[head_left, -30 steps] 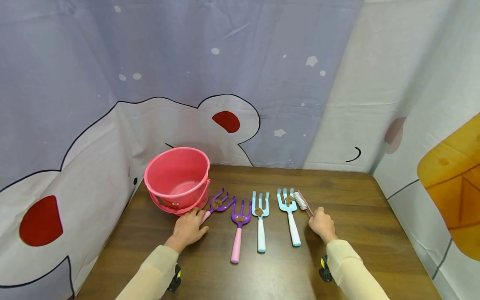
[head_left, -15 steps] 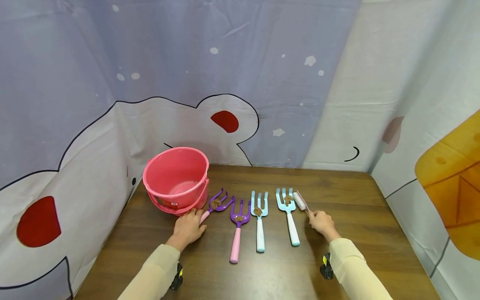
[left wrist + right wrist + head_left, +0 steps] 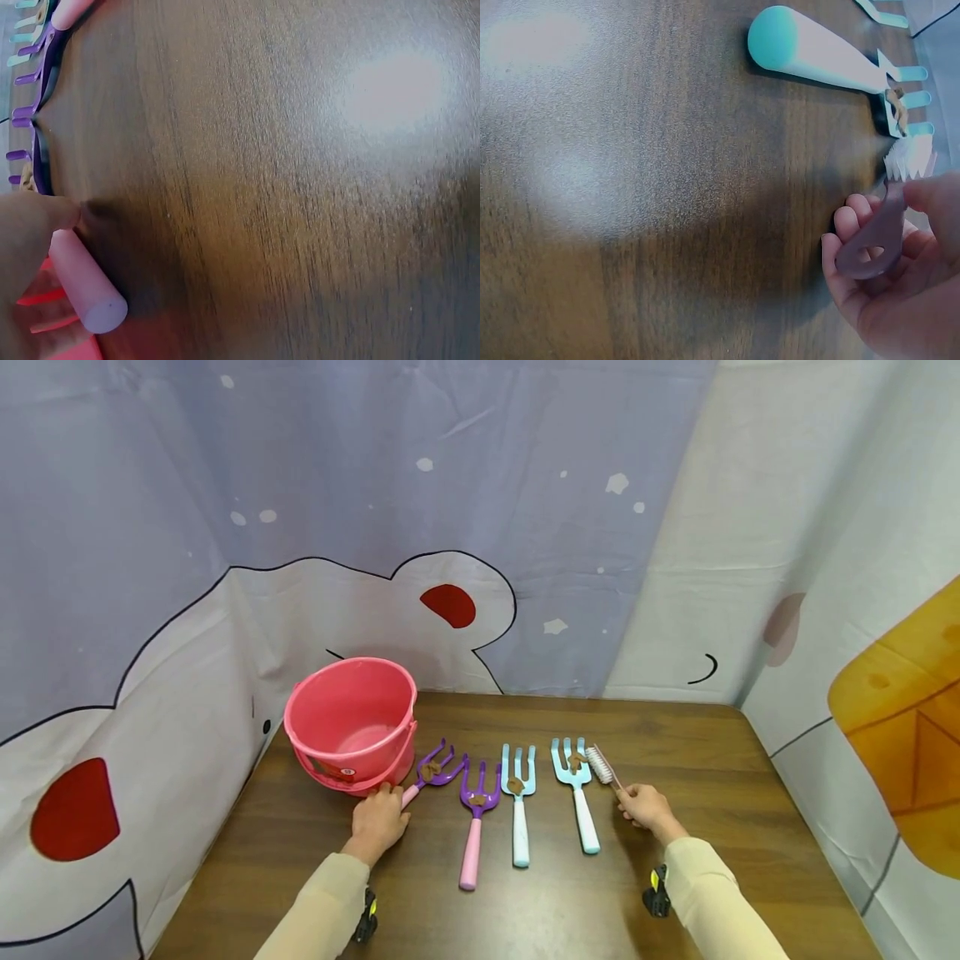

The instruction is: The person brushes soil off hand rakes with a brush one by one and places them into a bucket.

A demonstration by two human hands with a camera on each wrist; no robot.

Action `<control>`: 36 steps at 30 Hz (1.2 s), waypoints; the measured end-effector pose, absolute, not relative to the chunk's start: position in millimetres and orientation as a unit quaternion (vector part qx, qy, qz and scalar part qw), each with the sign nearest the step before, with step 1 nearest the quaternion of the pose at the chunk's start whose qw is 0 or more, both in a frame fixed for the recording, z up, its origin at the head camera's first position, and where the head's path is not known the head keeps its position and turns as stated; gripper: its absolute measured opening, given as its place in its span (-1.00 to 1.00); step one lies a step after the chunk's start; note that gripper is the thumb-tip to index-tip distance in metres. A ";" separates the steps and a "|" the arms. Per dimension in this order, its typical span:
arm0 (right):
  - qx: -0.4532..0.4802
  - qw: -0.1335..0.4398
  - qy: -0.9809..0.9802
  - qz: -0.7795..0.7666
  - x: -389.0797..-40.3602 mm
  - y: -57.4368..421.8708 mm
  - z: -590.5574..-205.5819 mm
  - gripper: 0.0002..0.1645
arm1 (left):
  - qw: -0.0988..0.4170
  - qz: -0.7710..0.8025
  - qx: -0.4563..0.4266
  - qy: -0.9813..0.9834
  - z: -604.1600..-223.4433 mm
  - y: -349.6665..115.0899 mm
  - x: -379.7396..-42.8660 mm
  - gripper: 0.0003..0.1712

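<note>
Far left on the table [image 3: 712, 752]: a pink bucket [image 3: 348, 702], upright, its carrying handle hanging down the near side. Just in front of it, the left hand [image 3: 378, 821] grips the pink handle of the first purple fork [image 3: 410, 794], thumb on one side, fingers on the other. That fork's long axis runs away from the person and slants right, its tines close beside the bucket's base. A brown lump [image 3: 430, 771] sits where the tines join.

Next, a second purple fork [image 3: 474, 832] points straight away; its tines come very near the first's, contact uncertain. Then the first blue fork [image 3: 520, 818] and the second blue fork [image 3: 584, 817], white-handled, tines away. All three carry similar brown matter.

At the right, the right hand [image 3: 647, 807] pinches the brush [image 3: 601, 766] by its handle. The brush extends away and leftward from that hand, bristles turned left, just beside the second blue fork's tines. Whether they touch cannot be told.

Governing relation: the right hand and brush are nearest the second blue fork; the gripped purple fork lies well to their left, with three forks between.
</note>
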State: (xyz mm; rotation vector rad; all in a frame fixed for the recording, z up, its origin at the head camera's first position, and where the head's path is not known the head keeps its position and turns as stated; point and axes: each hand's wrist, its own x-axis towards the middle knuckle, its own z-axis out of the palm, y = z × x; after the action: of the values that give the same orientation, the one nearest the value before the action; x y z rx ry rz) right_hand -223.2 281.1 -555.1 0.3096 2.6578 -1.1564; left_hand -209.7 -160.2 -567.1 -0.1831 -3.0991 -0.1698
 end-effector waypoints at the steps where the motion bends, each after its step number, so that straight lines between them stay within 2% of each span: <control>1: 0.109 0.117 0.903 -0.400 -222.6 281.6 -555.0 -0.63 | 0.021 -0.053 -0.058 -0.997 -568.0 -159.6 -209.7 -0.51; 5: 0.117 0.130 0.889 -0.424 -220.1 282.1 -552.6 -0.58 | 0.034 -0.055 -0.051 -0.997 -570.2 -156.7 -209.7 -0.57; 15: 0.130 0.158 0.850 -0.485 -215.0 280.6 -546.5 -0.64 | 0.047 -0.062 -0.030 -0.997 -570.4 -151.3 -210.1 -0.76; 20: 0.107 0.165 0.831 -0.521 -223.7 293.1 -568.3 -0.66 | 0.054 -0.065 -0.029 -0.996 -571.1 -150.9 -210.5 -0.81; 26: 0.064 0.165 0.816 -0.550 -232.7 311.8 -595.6 -0.66 | 0.066 -0.058 -0.031 -0.996 -574.0 -151.8 -208.6 -0.78; 36: 0.132 0.115 0.842 -0.511 -215.2 292.4 -547.2 -0.64 | 0.114 -0.050 -0.036 -0.992 -572.8 -152.9 -206.0 -0.73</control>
State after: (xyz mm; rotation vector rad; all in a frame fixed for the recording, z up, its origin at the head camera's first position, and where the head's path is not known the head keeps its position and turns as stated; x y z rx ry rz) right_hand -215.2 292.4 -547.2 0.3872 2.4661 -1.4964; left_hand -206.0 -152.9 -572.8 -0.1066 -2.9079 -0.1473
